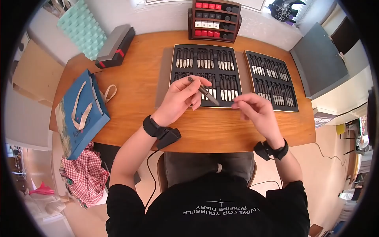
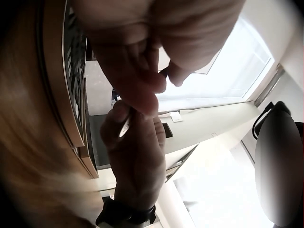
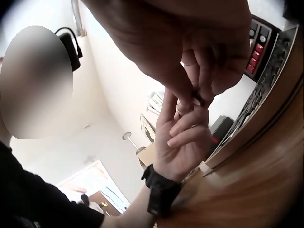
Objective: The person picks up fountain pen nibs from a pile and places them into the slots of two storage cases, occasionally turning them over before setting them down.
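In the head view my left hand (image 1: 181,98) pinches a dark pen-like piece with a silvery blade-shaped end (image 1: 209,96), which slants down to the right. My right hand (image 1: 258,112) is held just right of that tip, its fingers bent and thumb close to the index finger; whether it pinches anything small cannot be told. Behind the hands lies a black tray (image 1: 215,60) with rows of dark-handled silver pieces. The left wrist view shows a small shiny bit (image 2: 125,127) between the fingertips of both hands. Fingers hide most of the piece in the right wrist view.
A second black tray (image 1: 272,79) lies at the right. Behind the trays stands a small wooden rack (image 1: 215,21) with red, black and white items. A blue bag (image 1: 85,114) and a grey-black box (image 1: 116,46) are at the left; a grey panel (image 1: 319,59) leans at the right.
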Demonstrator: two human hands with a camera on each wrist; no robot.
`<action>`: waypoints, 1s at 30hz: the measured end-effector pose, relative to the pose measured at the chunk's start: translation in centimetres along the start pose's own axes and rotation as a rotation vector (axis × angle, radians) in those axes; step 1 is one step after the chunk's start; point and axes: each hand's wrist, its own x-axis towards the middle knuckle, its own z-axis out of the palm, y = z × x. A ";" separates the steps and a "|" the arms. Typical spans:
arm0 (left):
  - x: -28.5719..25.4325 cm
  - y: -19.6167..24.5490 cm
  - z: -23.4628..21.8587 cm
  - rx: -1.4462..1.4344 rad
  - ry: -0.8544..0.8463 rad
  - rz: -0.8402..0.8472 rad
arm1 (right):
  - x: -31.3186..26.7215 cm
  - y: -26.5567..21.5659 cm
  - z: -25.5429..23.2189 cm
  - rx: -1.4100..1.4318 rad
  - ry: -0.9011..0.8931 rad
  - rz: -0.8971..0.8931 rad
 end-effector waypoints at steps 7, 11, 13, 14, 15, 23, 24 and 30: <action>0.0 -0.2 0.7 0.373 -0.054 -0.046 | 1.3 -1.2 3.7 -0.228 -0.056 -0.209; -0.2 -0.1 1.2 0.360 -0.049 -0.049 | 1.6 -0.6 4.3 -0.262 -0.132 -0.140; -0.3 0.0 1.5 0.288 0.015 -0.044 | 1.7 -0.2 4.1 -0.144 -0.165 -0.096; -0.3 0.1 1.7 0.213 0.071 -0.037 | 1.7 -0.6 3.8 -0.150 -0.198 -0.086; -0.3 0.2 1.5 0.245 0.043 -0.035 | 1.7 -0.4 3.7 -0.106 -0.219 -0.039; -0.4 0.0 1.6 0.352 -0.065 -0.053 | 1.7 0.2 2.8 -0.154 -0.143 -0.215; -0.4 0.1 1.7 0.304 -0.036 -0.078 | 1.7 0.4 1.7 -0.145 -0.101 -0.215; -0.4 0.2 1.4 0.337 -0.044 -0.069 | 2.8 2.3 -15.9 -0.546 0.395 -0.128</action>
